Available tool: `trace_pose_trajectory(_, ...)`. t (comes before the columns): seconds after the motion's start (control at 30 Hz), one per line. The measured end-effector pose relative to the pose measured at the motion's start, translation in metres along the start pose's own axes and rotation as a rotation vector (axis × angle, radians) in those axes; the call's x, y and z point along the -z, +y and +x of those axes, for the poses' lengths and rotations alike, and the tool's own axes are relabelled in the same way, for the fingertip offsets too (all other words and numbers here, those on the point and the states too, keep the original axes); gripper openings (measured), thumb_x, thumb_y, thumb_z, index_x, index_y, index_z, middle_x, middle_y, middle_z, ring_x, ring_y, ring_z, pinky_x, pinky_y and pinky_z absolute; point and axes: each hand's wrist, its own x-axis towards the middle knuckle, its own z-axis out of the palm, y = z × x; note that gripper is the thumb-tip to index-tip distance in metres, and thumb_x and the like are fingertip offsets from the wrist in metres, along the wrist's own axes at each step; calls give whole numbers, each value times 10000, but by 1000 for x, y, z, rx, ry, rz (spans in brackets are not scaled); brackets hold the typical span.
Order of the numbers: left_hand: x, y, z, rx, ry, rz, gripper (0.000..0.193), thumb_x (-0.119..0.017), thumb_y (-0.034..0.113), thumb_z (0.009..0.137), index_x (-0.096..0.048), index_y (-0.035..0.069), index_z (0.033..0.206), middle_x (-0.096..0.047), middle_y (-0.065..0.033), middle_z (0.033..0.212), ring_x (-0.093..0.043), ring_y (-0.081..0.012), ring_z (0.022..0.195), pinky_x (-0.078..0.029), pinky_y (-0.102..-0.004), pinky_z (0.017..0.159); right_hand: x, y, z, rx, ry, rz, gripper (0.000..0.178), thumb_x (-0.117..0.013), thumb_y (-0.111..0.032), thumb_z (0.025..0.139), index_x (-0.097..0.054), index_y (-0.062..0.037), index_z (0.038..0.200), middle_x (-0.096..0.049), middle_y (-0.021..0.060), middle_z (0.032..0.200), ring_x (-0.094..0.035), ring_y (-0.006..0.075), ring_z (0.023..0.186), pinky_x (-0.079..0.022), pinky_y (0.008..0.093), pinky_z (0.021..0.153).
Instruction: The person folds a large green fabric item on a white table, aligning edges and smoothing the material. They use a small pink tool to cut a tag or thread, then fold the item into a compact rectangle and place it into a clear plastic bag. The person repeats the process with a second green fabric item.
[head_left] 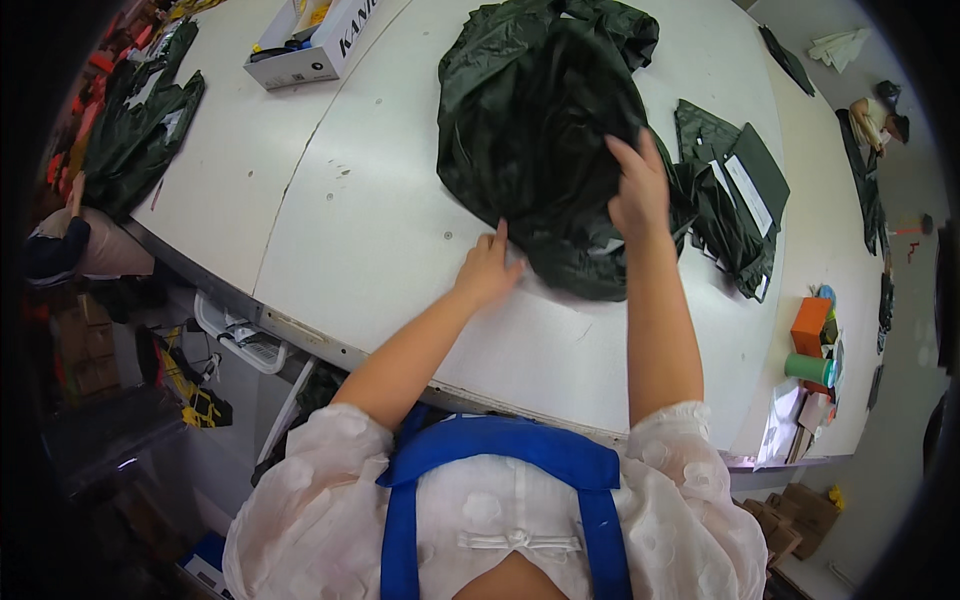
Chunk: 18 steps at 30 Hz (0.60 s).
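Note:
A bunched dark green garment [540, 130] of thin, shiny fabric lies on the white table in front of me. My right hand [640, 190] is closed at its right side, gripping a fold; the fabric there is blurred by motion. At the garment's lower left edge is my left hand [488, 272], thumb apart from the fingers, one fingertip touching the cloth. Immediately to the right lies a second dark green piece, a folded garment [735, 190] with white labels or papers on it.
The white table [350, 220] has a seam left of me. A white box [315, 45] with small tools stands at the far left. More dark garments [145, 130] and a person are beyond. On the right are a green thread spool [808, 369] and an orange box [811, 325].

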Motion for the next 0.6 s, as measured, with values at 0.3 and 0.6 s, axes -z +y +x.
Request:
trace_pose_trajectory(0.3,29,26,-106,-313,-101,-496,572,-641,288,871,-438,30,1339,-526,-160,1208,-520,-317,1108,-417,-381,973,57,18,-217,-172,-944,-1068,504,-603,10,711,-607,-90,1205,-533,98,1332,-356,321,1367,-291,445,1122)
trace_pose_trajectory(0.6,60,30,-164,-559,54,-66,530,-645,252,869,-454,34,1313,-531,-140,1201,-523,-291,1096,-418,-360,967,64,69,-246,-204,-512,-1408,406,-613,-175,834,-555,-46,1215,-659,180,991,-575,369,1030,-457,450,901)
